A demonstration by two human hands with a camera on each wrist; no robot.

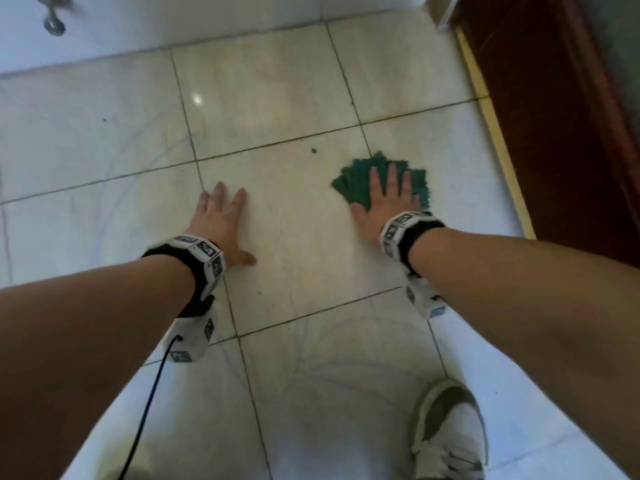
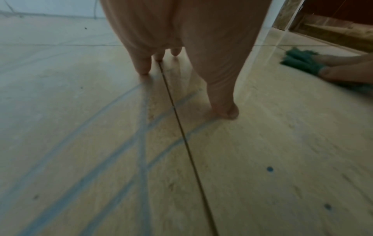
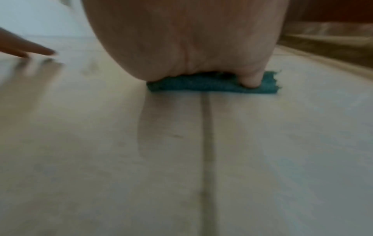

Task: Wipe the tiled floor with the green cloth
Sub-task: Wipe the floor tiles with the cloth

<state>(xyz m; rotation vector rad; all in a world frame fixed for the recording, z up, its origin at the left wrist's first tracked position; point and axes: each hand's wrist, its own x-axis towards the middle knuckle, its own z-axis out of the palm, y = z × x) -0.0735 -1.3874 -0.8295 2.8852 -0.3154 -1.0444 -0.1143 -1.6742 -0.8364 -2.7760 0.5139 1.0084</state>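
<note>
green cloth (image 1: 382, 183) sits folded flat under my right hand (image 1: 386, 202), palm and straight fingers spread on top and pressing it to the tiled floor (image 1: 294, 244); nothing is curled round it. it lies over a grout line near the wooden door frame (image 1: 498, 140), on the right side of the patch in front of me. my left hand (image 1: 221, 223) is well apart from the cloth, to its left, fingers straight and splayed, bracing on bare tile and holding nothing.

i'd judge the wiping to be under way but far from done. a dark speck (image 1: 314, 151) lies on the tile just ahead and to the left of the cloth, smaller specks dot the tiles nearer me, and faint blue curved marks (image 2: 113, 143) cross the floor around my left hand. i can't tell which tiles the cloth has already covered. the tiles between my two hands and those towards the white wall (image 1: 138, 32) look like what is left. my shoe (image 1: 450, 431) rests on the floor behind my right arm.
</note>
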